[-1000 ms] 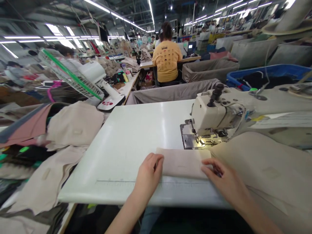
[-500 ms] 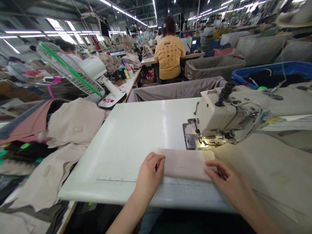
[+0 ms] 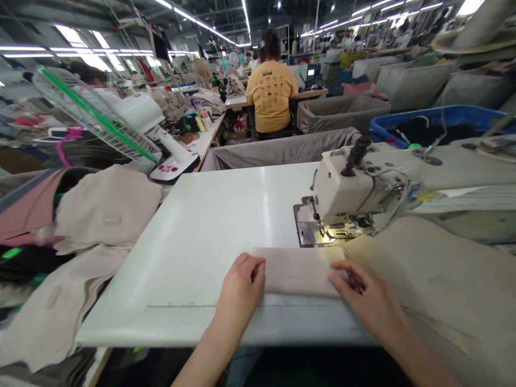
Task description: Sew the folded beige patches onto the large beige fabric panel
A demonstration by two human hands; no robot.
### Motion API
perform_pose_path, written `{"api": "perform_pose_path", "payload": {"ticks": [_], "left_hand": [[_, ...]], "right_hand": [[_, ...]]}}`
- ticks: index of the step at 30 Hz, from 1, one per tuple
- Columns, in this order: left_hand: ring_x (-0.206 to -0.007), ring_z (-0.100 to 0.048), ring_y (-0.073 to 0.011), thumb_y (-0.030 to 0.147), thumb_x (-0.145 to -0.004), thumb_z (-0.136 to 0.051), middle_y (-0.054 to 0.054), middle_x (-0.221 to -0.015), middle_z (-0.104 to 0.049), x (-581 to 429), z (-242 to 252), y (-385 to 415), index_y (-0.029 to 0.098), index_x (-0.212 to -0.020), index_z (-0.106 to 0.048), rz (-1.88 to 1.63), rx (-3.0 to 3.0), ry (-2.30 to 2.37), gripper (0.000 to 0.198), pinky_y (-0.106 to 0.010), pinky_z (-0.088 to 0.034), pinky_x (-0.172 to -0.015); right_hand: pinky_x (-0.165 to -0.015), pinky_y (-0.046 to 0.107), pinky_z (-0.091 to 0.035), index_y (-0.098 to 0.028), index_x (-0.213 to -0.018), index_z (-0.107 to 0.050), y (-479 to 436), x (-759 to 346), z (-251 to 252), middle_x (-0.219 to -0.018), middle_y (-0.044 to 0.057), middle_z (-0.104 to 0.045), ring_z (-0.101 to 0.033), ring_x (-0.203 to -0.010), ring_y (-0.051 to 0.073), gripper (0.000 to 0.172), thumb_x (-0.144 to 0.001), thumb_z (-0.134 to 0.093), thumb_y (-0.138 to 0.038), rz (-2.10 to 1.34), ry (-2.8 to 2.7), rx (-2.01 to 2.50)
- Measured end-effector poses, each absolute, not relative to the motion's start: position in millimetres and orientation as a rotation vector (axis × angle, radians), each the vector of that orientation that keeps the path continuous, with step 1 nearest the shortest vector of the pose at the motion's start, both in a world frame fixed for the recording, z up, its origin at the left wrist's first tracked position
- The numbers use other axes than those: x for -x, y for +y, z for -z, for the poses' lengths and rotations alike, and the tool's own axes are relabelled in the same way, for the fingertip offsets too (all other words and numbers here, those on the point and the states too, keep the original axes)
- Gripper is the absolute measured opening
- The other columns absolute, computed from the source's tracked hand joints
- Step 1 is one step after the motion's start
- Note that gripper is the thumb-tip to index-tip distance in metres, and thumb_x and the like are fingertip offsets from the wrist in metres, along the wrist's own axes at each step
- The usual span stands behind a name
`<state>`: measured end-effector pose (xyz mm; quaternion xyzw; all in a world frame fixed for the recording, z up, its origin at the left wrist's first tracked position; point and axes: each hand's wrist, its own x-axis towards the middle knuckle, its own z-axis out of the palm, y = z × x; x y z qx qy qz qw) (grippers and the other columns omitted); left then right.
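A beige fabric piece (image 3: 296,274), folded into a flat rectangle with a short dark line on it, lies on the white table just in front of the sewing machine (image 3: 342,188). My left hand (image 3: 244,282) pinches its left edge between thumb and fingers. At the other end, my right hand (image 3: 358,285) has thumb and fingertips closed on the right edge. The lit needle area (image 3: 336,233) is beyond the fabric, apart from it. Under and beside my right forearm spreads a larger beige fabric pile (image 3: 455,285).
A ruler scale (image 3: 181,306) runs along the table's front. Stacked beige pieces (image 3: 108,209) lie on the left, below a tilted fan (image 3: 100,115). Beyond the table stand a grey cloth bin (image 3: 282,150), a blue tub (image 3: 439,115) and a seated person in a yellow shirt (image 3: 271,97).
The whole view has shifted slightly, so things appear a little further left. Both hands keep their hold on the fabric piece, which has hardly moved on the table.
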<state>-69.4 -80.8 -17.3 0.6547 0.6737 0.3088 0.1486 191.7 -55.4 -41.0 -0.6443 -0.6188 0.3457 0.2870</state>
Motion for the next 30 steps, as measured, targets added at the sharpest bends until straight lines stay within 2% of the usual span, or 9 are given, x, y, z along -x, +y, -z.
{"api": "perform_pose_path", "payload": {"ticks": [4,7,13,30], "left_hand": [[-0.071,-0.062,-0.0197,0.030,-0.090,-0.049,-0.004,-0.073,-0.063,71,17,-77,0.020,-0.082,-0.072,-0.913,-1.893,1.945,0.026,-0.034,-0.055,-0.072],[-0.069,-0.063,-0.0199,0.034,-0.089,-0.049,-0.003,-0.072,-0.063,73,19,-75,0.021,-0.082,-0.072,-0.939,-1.907,1.939,0.027,-0.033,-0.054,-0.069],[-0.065,-0.062,-0.0191,0.036,-0.088,-0.050,-0.002,-0.069,-0.063,77,21,-72,0.022,-0.081,-0.073,-0.917,-1.932,1.935,0.027,-0.031,-0.053,-0.065],[-0.064,-0.061,-0.0187,0.037,-0.088,-0.049,-0.002,-0.069,-0.063,76,21,-73,0.021,-0.079,-0.071,-0.915,-1.941,1.950,0.028,-0.031,-0.052,-0.063]], "right_hand": [[-0.075,0.034,-0.050,-0.023,-0.092,-0.073,-53,-189,35,-0.090,0.005,-0.074,-0.066,-0.079,0.023,0.037,-0.083,-0.055,-0.054,-0.966,-1.596,1.658],[-0.075,0.034,-0.050,-0.023,-0.087,-0.072,-50,-187,30,-0.086,0.005,-0.075,-0.067,-0.080,0.024,0.033,-0.083,-0.053,-0.049,-0.991,-1.585,1.665],[-0.066,0.032,-0.049,-0.022,-0.081,-0.072,-44,-187,25,-0.076,0.003,-0.073,-0.066,-0.070,0.022,0.031,-0.079,-0.052,-0.046,-1.025,-1.631,1.708],[-0.068,0.032,-0.050,-0.022,-0.081,-0.071,-41,-185,24,-0.080,0.003,-0.075,-0.067,-0.074,0.023,0.031,-0.080,-0.051,-0.046,-1.029,-1.643,1.691]]}}
